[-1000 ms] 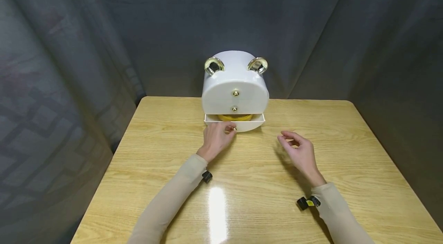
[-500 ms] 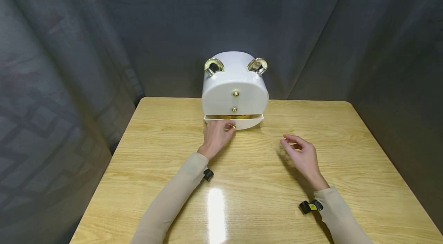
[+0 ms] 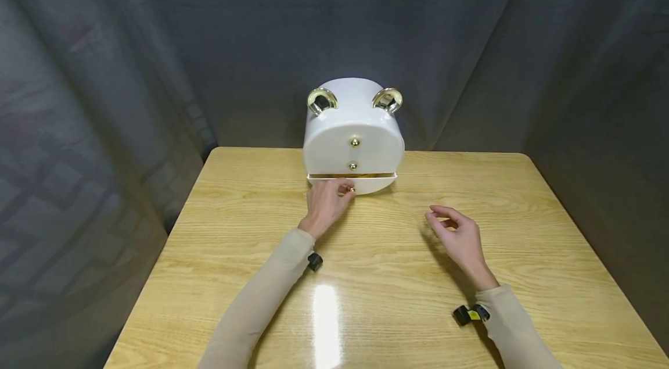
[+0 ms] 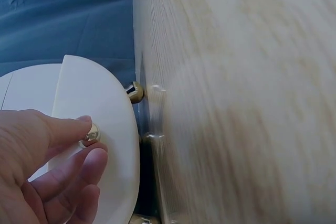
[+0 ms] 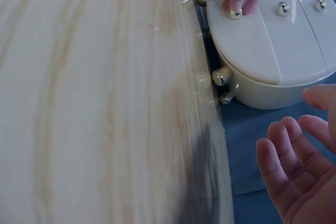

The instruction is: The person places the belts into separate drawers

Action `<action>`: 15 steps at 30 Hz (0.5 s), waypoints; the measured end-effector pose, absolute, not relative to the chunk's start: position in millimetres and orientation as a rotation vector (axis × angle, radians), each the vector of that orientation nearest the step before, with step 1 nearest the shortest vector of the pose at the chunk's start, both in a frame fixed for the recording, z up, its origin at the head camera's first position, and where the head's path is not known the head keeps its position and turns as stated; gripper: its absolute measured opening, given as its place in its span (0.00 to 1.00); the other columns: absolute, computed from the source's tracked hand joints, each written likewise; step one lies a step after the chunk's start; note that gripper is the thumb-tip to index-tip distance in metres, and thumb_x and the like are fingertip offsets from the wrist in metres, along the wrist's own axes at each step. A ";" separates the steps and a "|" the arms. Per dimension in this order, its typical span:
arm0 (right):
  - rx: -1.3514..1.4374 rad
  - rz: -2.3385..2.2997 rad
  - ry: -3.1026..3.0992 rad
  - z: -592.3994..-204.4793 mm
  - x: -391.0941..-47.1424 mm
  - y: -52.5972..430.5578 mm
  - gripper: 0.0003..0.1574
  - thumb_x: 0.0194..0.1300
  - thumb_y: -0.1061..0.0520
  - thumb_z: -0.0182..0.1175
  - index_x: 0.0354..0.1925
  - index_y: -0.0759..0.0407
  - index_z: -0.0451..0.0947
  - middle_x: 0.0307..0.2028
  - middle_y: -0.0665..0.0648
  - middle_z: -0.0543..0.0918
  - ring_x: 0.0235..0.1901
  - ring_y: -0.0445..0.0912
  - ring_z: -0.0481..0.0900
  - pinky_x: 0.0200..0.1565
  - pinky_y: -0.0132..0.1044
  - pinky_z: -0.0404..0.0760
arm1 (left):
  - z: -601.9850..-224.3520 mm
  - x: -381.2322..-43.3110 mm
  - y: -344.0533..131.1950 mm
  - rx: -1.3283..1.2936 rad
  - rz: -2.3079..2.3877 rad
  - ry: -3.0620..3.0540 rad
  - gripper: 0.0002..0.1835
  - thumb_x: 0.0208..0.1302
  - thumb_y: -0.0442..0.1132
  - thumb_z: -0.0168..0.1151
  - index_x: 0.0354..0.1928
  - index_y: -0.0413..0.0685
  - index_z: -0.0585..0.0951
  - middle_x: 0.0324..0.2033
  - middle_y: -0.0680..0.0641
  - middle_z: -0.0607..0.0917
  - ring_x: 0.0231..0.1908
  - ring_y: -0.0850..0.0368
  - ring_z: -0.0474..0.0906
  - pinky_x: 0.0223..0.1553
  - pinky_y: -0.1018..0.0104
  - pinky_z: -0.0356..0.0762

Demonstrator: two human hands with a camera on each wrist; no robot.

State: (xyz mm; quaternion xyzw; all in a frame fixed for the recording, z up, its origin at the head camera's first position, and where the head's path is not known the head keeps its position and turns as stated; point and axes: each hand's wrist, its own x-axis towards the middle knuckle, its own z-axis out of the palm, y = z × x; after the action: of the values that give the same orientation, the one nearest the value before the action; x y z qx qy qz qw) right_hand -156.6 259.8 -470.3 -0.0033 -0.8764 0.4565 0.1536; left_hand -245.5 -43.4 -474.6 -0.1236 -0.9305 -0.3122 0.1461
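Observation:
A rounded white drawer box [image 3: 340,155] with two gold ear-shaped pieces on top stands at the far side of the table. Its bottom drawer [image 3: 373,185] sticks out slightly, leaving a narrow slot where something yellow [image 3: 360,175] shows inside. My left hand [image 3: 325,205] pinches that drawer's gold knob [image 4: 93,132] between thumb and index finger, as the left wrist view shows close up. To the right, over the table, hangs my right hand [image 3: 461,239], fingers loosely bent and nothing in them. Most of the drawer's inside is hidden behind its front.
The wooden table [image 3: 387,287] spreads in front of the box, with a bright light reflection near its middle. Dark grey curtains [image 3: 261,38] hang behind and at both sides. Gold ball feet [image 5: 221,76] lift the box off the tabletop.
The bottom drawer has slid inward with my left hand on its knob, so its opening is narrower and less yellow shows. My right hand has drifted slightly right and toward the body.

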 end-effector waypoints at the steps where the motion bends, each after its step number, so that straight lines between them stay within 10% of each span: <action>1: -0.011 1.305 -2.514 -470.5 -156.4 259.9 0.18 0.73 0.54 0.70 0.54 0.64 0.88 0.46 0.60 0.92 0.32 0.30 0.82 0.30 0.24 0.82 | -474.5 -245.7 -43.3 -0.352 -0.899 -2.679 0.08 0.66 0.47 0.75 0.46 0.62 0.93 0.37 0.56 0.95 0.32 0.59 0.91 0.21 0.71 0.65; 15: -0.038 1.316 -2.508 -469.5 -156.9 261.7 0.18 0.72 0.53 0.70 0.54 0.63 0.89 0.41 0.44 0.91 0.32 0.30 0.82 0.29 0.23 0.82 | -475.4 -251.2 -43.2 -0.342 -0.879 -2.663 0.08 0.65 0.48 0.76 0.45 0.62 0.93 0.37 0.57 0.95 0.31 0.60 0.90 0.21 0.71 0.65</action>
State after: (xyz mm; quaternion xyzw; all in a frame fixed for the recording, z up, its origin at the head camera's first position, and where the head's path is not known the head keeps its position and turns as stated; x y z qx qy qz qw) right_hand -156.9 261.7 -469.5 -0.0133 -0.8748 0.4592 0.1537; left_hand -251.2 -43.2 -475.4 -0.1197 -0.9309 -0.3072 0.1574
